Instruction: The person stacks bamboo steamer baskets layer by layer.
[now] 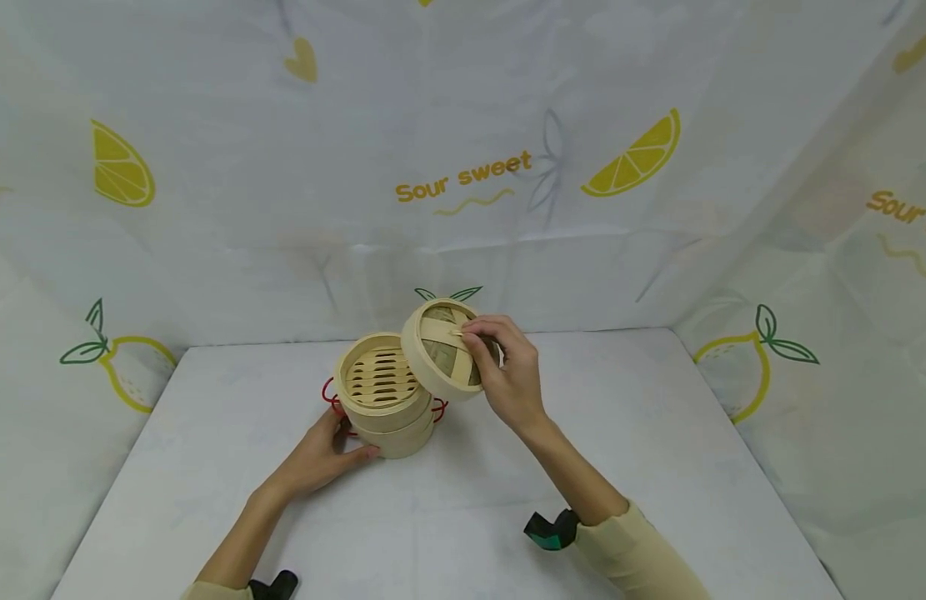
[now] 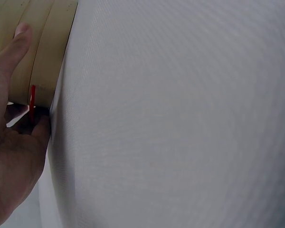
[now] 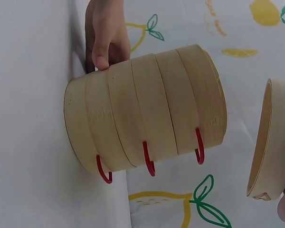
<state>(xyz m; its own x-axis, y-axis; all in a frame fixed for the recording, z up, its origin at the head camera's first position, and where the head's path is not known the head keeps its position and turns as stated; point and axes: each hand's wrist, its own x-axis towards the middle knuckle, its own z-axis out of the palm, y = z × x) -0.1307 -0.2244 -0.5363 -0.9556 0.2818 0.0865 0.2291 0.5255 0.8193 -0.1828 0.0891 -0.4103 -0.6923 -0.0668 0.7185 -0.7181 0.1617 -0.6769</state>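
A stack of round bamboo steamer baskets (image 1: 393, 427) stands upright on the table, red loop handles on its sides. Its top basket is uncovered and shows a slatted base. Low on the stack's left side, my left hand (image 1: 312, 458) grips it, thumb at the front and fingers round behind; the left wrist view shows the thumb against the bamboo wall (image 2: 52, 52) beside a red handle (image 2: 33, 102). Above and right of the stack, my right hand (image 1: 517, 379) pinches the steamer lid (image 1: 421, 354) by the strap on its top. The lid tilts, apart from the baskets in the right wrist view.
The white-covered table (image 1: 620, 417) extends around the stack. Behind it hangs a white curtain (image 1: 342, 208) with lemon prints and lettering. Black straps or devices (image 1: 553, 531) sit at both wrists.
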